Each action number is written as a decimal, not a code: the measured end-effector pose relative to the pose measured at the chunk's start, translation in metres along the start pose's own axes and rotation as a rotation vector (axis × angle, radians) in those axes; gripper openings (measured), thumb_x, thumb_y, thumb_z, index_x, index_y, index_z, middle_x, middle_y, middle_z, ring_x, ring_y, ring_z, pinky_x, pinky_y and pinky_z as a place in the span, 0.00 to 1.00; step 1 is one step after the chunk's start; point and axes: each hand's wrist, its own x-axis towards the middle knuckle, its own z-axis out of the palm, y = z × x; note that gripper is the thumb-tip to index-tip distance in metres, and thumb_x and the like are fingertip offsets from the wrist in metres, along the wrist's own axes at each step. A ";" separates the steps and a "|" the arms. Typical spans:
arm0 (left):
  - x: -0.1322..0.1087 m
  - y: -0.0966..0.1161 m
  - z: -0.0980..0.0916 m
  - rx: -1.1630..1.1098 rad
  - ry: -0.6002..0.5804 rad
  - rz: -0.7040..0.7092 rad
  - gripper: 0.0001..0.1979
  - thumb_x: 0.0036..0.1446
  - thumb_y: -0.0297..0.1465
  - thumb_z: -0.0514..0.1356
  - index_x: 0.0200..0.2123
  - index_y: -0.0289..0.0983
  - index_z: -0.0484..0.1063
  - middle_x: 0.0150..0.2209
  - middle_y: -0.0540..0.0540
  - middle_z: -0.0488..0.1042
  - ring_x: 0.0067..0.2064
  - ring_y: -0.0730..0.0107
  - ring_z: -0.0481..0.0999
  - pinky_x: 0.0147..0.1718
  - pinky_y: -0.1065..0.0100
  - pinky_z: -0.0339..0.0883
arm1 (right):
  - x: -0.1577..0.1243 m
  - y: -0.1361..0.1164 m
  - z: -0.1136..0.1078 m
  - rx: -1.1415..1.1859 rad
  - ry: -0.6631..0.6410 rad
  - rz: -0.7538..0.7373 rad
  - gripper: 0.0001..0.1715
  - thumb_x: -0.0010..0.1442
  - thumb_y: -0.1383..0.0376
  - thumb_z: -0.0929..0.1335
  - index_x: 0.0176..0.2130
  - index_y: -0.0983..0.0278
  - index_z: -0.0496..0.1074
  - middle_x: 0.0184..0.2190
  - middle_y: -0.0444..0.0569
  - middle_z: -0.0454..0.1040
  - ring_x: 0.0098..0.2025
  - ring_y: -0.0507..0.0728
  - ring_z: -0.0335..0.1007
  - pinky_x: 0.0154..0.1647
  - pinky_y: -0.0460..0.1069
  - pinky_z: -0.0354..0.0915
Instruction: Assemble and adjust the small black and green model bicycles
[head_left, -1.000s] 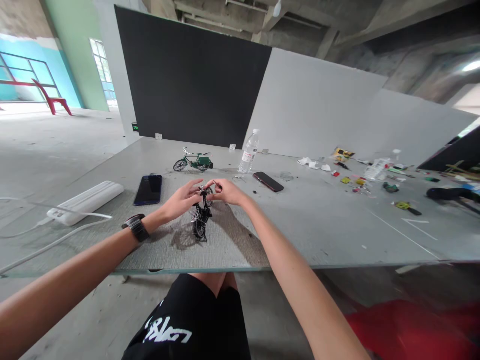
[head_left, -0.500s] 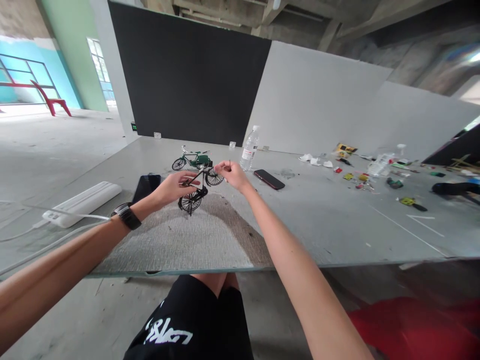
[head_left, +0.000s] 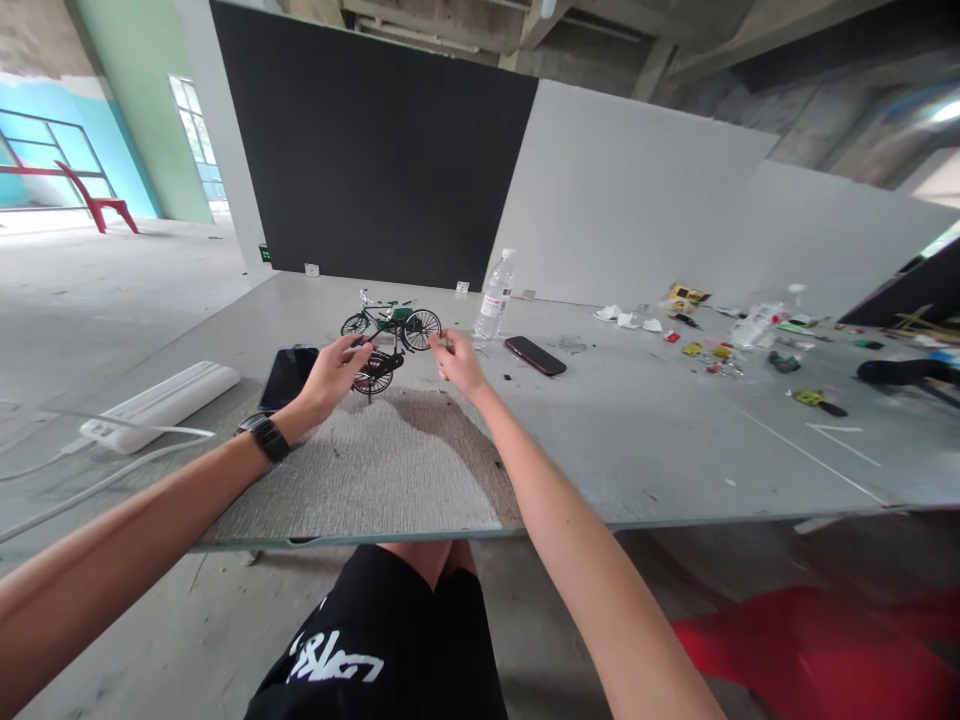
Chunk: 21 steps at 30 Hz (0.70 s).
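A small black model bicycle (head_left: 384, 367) is held up over the grey textured mat. My left hand (head_left: 334, 370) is closed around its frame on the left side, with the fingers partly hiding it. Beside the bicycle's raised right wheel (head_left: 421, 330), my right hand (head_left: 459, 362) has curled fingers, with thumb and index finger pinched at the rim. Directly behind stands a green model bicycle (head_left: 369, 321), partly covered by the black one.
A dark phone (head_left: 289, 377) and a white power strip (head_left: 161, 405) with cables lie at left. Toward the right are a water bottle (head_left: 494, 297), another phone (head_left: 535, 356) and scattered small parts (head_left: 720, 355). The mat (head_left: 360, 490) reaches the table's front edge.
The black model bicycle has turned, so its right wheel now shows more face-on and higher. My right hand has lowered slightly to the wheel's rim; my left hand has shifted left.
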 end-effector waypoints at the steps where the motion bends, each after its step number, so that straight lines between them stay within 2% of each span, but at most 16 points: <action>1: 0.001 0.000 -0.001 0.019 0.030 0.012 0.17 0.63 0.42 0.61 0.47 0.35 0.72 0.44 0.40 0.79 0.38 0.64 0.79 0.29 0.69 0.71 | -0.003 -0.001 -0.001 -0.067 -0.029 -0.003 0.31 0.59 0.35 0.66 0.35 0.59 0.65 0.18 0.34 0.51 0.19 0.48 0.47 0.22 0.47 0.46; 3: 0.002 -0.001 -0.003 0.064 0.065 0.043 0.16 0.64 0.41 0.60 0.47 0.35 0.72 0.42 0.40 0.79 0.37 0.64 0.79 0.26 0.70 0.70 | -0.009 -0.007 -0.004 -0.193 -0.049 -0.021 0.30 0.60 0.38 0.68 0.39 0.61 0.70 0.19 0.35 0.53 0.21 0.49 0.48 0.23 0.47 0.47; 5: 0.003 -0.003 -0.005 0.131 0.073 0.092 0.15 0.64 0.40 0.59 0.47 0.36 0.73 0.43 0.40 0.80 0.38 0.64 0.79 0.26 0.70 0.70 | -0.014 -0.014 -0.006 -0.269 -0.003 -0.061 0.31 0.62 0.40 0.67 0.51 0.60 0.70 0.19 0.35 0.53 0.22 0.50 0.49 0.26 0.48 0.49; 7: 0.004 -0.006 -0.007 0.205 0.080 0.134 0.15 0.65 0.40 0.59 0.48 0.36 0.73 0.44 0.39 0.80 0.39 0.63 0.80 0.29 0.69 0.72 | -0.018 -0.020 -0.007 -0.310 0.037 -0.107 0.37 0.66 0.42 0.64 0.65 0.56 0.61 0.19 0.35 0.52 0.22 0.52 0.48 0.27 0.48 0.50; 8: 0.005 -0.008 -0.008 0.243 0.091 0.153 0.15 0.65 0.40 0.59 0.47 0.37 0.74 0.43 0.40 0.81 0.40 0.62 0.80 0.30 0.68 0.72 | -0.019 -0.022 -0.007 -0.331 0.023 -0.115 0.39 0.67 0.42 0.63 0.69 0.55 0.56 0.19 0.35 0.51 0.22 0.52 0.48 0.27 0.49 0.50; 9: 0.006 -0.009 -0.008 0.278 0.106 0.171 0.14 0.65 0.40 0.58 0.47 0.37 0.74 0.43 0.41 0.81 0.39 0.62 0.81 0.32 0.67 0.73 | -0.020 -0.023 -0.007 -0.359 -0.005 -0.110 0.39 0.68 0.42 0.63 0.69 0.56 0.55 0.19 0.35 0.51 0.21 0.52 0.48 0.27 0.49 0.50; 10: 0.007 -0.010 -0.009 0.306 0.121 0.187 0.14 0.65 0.40 0.58 0.47 0.37 0.74 0.42 0.42 0.81 0.39 0.63 0.81 0.34 0.67 0.73 | -0.020 -0.022 -0.006 -0.395 -0.036 -0.095 0.38 0.67 0.42 0.63 0.68 0.57 0.59 0.18 0.35 0.50 0.21 0.52 0.48 0.27 0.49 0.50; 13: 0.008 -0.013 -0.012 0.358 0.153 0.224 0.12 0.66 0.39 0.58 0.46 0.38 0.75 0.41 0.43 0.82 0.38 0.63 0.82 0.37 0.65 0.74 | -0.017 -0.016 -0.007 -0.531 -0.070 -0.020 0.31 0.66 0.42 0.64 0.52 0.63 0.74 0.18 0.36 0.52 0.21 0.51 0.49 0.27 0.49 0.50; 15: 0.009 -0.013 -0.013 0.380 0.157 0.231 0.12 0.66 0.38 0.57 0.47 0.38 0.75 0.42 0.42 0.82 0.40 0.62 0.82 0.38 0.64 0.73 | -0.016 -0.013 -0.007 -0.586 -0.039 0.006 0.29 0.66 0.44 0.64 0.48 0.64 0.74 0.18 0.36 0.54 0.21 0.51 0.52 0.27 0.48 0.51; 17: 0.007 -0.011 -0.013 0.419 0.154 0.239 0.12 0.67 0.38 0.57 0.47 0.38 0.75 0.43 0.42 0.82 0.41 0.62 0.82 0.40 0.64 0.73 | -0.017 -0.015 -0.006 -0.579 -0.029 -0.013 0.33 0.67 0.44 0.64 0.58 0.63 0.68 0.18 0.35 0.55 0.21 0.52 0.53 0.28 0.49 0.53; 19: 0.005 -0.008 -0.012 0.458 0.136 0.258 0.12 0.67 0.37 0.57 0.47 0.38 0.75 0.43 0.42 0.82 0.43 0.61 0.81 0.42 0.63 0.72 | -0.020 -0.019 -0.004 -0.562 -0.064 -0.054 0.42 0.67 0.43 0.64 0.69 0.61 0.56 0.18 0.35 0.56 0.21 0.53 0.54 0.29 0.49 0.55; 21: 0.002 -0.005 -0.010 0.493 0.105 0.280 0.12 0.67 0.38 0.57 0.47 0.38 0.75 0.41 0.43 0.82 0.42 0.62 0.81 0.42 0.64 0.72 | -0.022 -0.024 -0.001 -0.576 -0.114 -0.056 0.48 0.66 0.42 0.65 0.73 0.58 0.46 0.18 0.35 0.56 0.21 0.53 0.54 0.29 0.50 0.56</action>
